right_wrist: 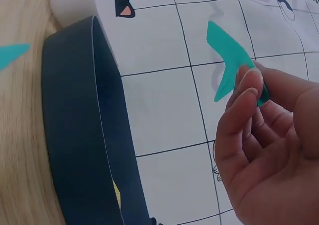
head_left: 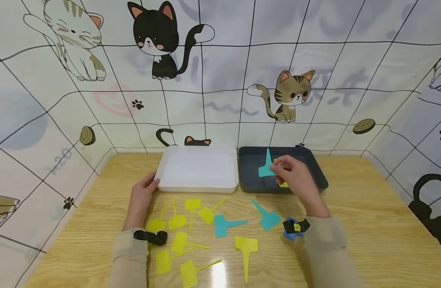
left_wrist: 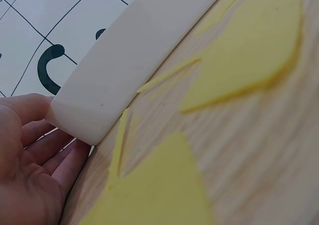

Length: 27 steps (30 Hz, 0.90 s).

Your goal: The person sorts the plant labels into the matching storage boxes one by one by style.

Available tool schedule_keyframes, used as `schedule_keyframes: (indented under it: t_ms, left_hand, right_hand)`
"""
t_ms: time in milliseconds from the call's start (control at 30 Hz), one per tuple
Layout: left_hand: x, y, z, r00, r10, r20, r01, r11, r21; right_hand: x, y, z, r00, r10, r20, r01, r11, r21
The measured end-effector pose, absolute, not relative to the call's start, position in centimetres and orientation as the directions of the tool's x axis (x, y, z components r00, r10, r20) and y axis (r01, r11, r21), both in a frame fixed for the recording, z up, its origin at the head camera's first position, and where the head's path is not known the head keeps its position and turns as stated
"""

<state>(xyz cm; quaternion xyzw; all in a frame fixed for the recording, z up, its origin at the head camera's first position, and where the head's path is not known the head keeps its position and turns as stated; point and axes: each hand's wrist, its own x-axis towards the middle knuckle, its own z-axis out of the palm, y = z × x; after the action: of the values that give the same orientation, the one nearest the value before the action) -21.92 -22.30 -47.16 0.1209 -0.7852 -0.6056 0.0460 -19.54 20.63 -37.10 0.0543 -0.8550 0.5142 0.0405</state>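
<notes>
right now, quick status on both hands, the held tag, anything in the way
Left hand gripping white tray. Right hand pinching teal tag over dark tray. Yellow piece inside, partly hidden. No obstruction seen below tag.

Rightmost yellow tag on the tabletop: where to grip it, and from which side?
I'd pinch the yellow tag by its broad head, thumb and finger on the short side edges, coming down from above. It lies flat on the table, so the underside looks hard to reach; the head is its widest part, the stem tapers to a tip.

One high view, two near fingers (right_wrist: 236, 116)
</notes>
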Motion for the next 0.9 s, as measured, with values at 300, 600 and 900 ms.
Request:
schedule_keyframes:
  t_ms: [300, 600, 900]
  left_hand:
    - [-21.7, -22.2, -47.0, -0.968, -0.240, -0.079, -0.136, 0.233, 0.963]
    - [-21.8, -22.1, -47.0, -0.970, -0.233, -0.071, -0.123, 0.216, 0.969]
    - [-21.8, -22.2, -47.1, -0.967, -0.241, -0.088, -0.142, 0.217, 0.966]
  right_hand:
    - [-20.2, 19.9, -37.8, -0.993, -0.014, 0.118, -0.112, 0.444, -0.889]
    - [-21.2, 20.3, -39.8, -0.998, -0.038, 0.046, -0.058, 0.476, -0.878]
    - [-21.6, 20.6, -41.2, -0.995, -0.091, 0.031, -0.083, 0.651, -0.754]
